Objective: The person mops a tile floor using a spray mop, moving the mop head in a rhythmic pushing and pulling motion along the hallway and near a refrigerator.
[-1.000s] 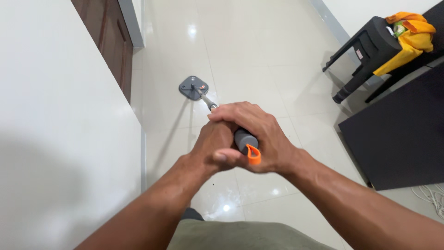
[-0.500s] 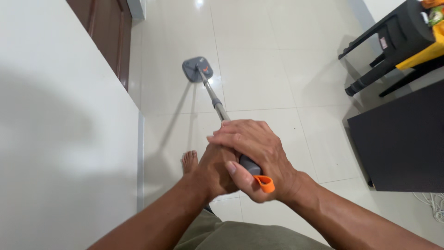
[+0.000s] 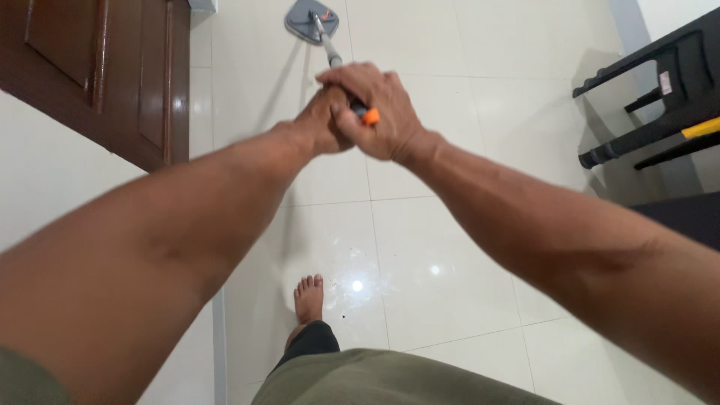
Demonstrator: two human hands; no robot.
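Moved since prior frames: arms now stretched further fwd, mop head (image 3: 310, 20) pushed toward top edge, wooden door (image 3: 112, 75) now at upper left. Head view: 1 mop, 2 hands, 1 bare foot (image 3: 308, 298), 1 black stool (image 3: 660, 90). Left hand (image 3: 322, 124) and right hand (image 3: 375, 112) both closed around mop handle (image 3: 331, 51), right overlapping left; orange handle end (image 3: 369, 115) shows between fingers. Mop head rests flat on white tiled floor (image 3: 450, 247), well ahead of foot. Hidden/cut off: grip section under hands; mop head far edge cropped; stool partly out of frame at right.
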